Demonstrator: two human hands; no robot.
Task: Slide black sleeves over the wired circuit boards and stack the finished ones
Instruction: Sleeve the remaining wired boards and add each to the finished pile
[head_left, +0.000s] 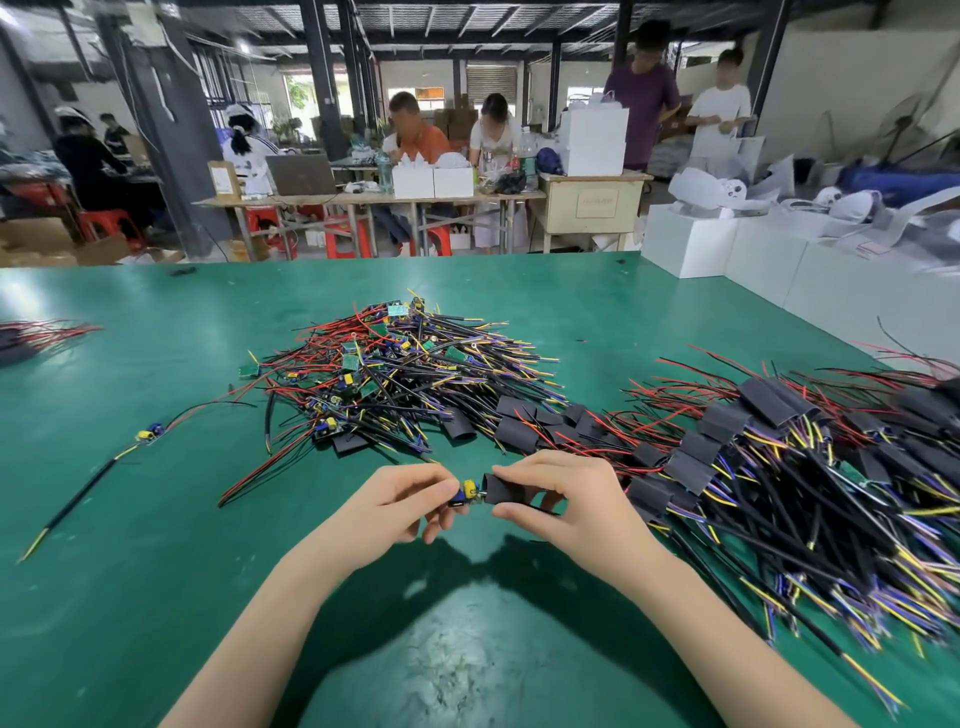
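At the left edge of the green worktop (130, 571) I see a small bundle of red and black wires (36, 335), and nearer to me a lone wired board (150, 432) with its black lead trailing toward the front. In the middle lies the heap of unsleeved circuit boards (395, 364), green boards tangled in red, black and yellow wire. Just in front of it, my left hand (400, 501) pinches a circuit board (464, 494) by its blue-and-yellow end, fingers curled round it. My right hand (561, 493) grips a black sleeve (511, 489) between thumb and fingers, its open mouth touching the board's end. To the right, loose empty sleeves (519, 423) lie beside the stack of finished sleeved boards (779, 457), wires fanned toward the worktop's near right edge.
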